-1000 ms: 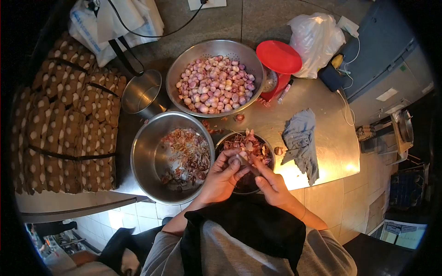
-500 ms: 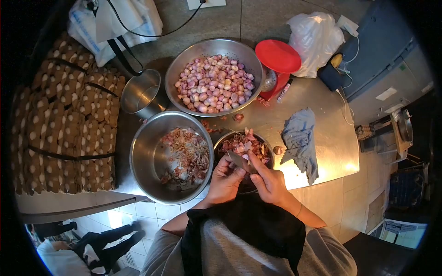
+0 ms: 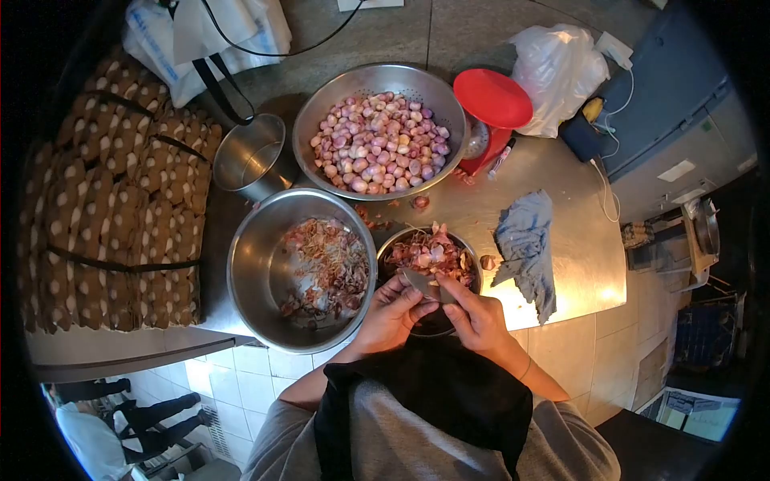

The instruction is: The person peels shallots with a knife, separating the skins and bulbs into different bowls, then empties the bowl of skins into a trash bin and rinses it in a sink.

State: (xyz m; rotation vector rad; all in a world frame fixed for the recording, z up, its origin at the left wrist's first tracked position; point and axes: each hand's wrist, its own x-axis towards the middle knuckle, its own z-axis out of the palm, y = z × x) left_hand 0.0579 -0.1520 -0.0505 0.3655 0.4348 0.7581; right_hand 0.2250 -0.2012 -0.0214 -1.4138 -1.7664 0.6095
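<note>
Close together over a small metal bowl, my two hands work at a knife with a short, broad blade. My right hand is closed at the knife's right end; the handle is hidden. My left hand is pinched under the blade, its fingers around a small shallot that is mostly covered. Reddish shallot skins and pieces fill the far side of that bowl. Left of it, a larger metal basin holds loose skins and trimmings. Beyond, a metal colander is heaped with peeled shallots.
A steel pot stands beside stacked egg trays. Right of the colander are a red scale, a marker and a plastic bag. A blue cloth lies on the steel table. Another person is at lower left.
The view has shifted slightly. The blade lies a little lower between my hands, and the pale shallot at my right fingertips shows less. The other person's legs have moved left.
</note>
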